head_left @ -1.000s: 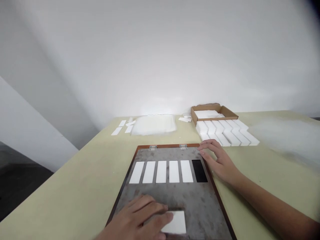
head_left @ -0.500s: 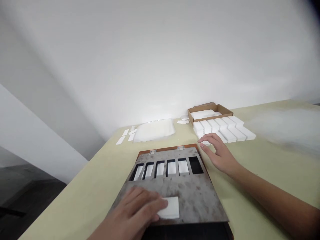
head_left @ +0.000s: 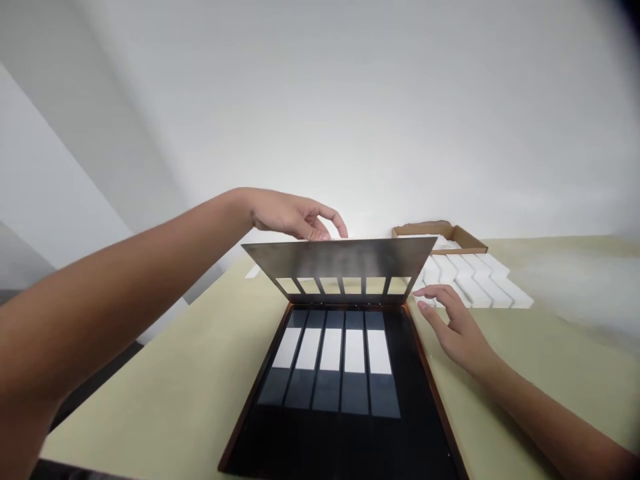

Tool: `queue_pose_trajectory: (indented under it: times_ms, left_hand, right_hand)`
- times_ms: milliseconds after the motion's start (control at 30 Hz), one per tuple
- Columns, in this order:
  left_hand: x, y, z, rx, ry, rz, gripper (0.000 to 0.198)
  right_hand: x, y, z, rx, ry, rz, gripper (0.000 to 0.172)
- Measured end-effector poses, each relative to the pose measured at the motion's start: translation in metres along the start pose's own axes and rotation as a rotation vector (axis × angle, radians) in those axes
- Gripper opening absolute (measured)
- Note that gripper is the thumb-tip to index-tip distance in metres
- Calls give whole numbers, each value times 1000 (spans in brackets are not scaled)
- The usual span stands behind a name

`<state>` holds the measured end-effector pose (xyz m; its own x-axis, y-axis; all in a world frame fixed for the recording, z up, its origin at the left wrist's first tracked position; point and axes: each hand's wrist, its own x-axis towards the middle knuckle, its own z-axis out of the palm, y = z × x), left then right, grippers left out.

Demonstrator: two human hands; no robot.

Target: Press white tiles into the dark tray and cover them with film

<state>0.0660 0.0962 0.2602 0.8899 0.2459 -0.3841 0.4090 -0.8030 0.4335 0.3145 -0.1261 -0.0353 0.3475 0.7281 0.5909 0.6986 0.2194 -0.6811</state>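
Base flat on the table. Plate meets it along the far edge, tilted up, windows low in it. On the base: five white cards in a row, each midway along a dark strip.

Left hand above the base's far edge, at the plate's top. Thumb and forefinger parted; the other tips are hidden, so I can't tell whether they clamp anything. Right hand beside the base's far right corner, fingers loosely curved, thumb apart, holding nothing.

Risks, as I judge them: a slip at the left hand could drop the plate onto the cards; a knock to the base could skew the row; right fingertips sit near the hinge side and might get pinched.

Room: table runs left of the base to its edge. Tighter on the right: forearm alongside, stack beyond the far right corner, box behind that.
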Motion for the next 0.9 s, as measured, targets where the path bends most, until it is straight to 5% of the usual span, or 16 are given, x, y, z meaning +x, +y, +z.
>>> queue_pose_trajectory:
  times_ms: [133, 300, 500, 667, 767, 900]
  left_hand:
    - [22, -17, -26, 64, 67, -38, 60]
    - [25, -46, -22, 216, 440, -130, 57]
    - [39, -85, 28, 330, 714, -37, 61]
    - [39, -119, 70, 371, 968, 136, 56]
    - [14, -143, 123, 349, 1083, 268, 45]
    - [-33, -174, 205, 287, 1042, 454, 32]
  right_hand:
    - [-2, 1, 2, -42, -47, 8, 26]
    - [-7, -4, 3, -112, -171, 23, 28]
    - [-15, -12, 9, -216, -389, 16, 39]
    - [-22, -4, 5, -347, -432, -43, 44]
    - [-25, 4, 0, -364, -414, -38, 46]
    - [-12, -16, 1, -422, -234, -42, 40]
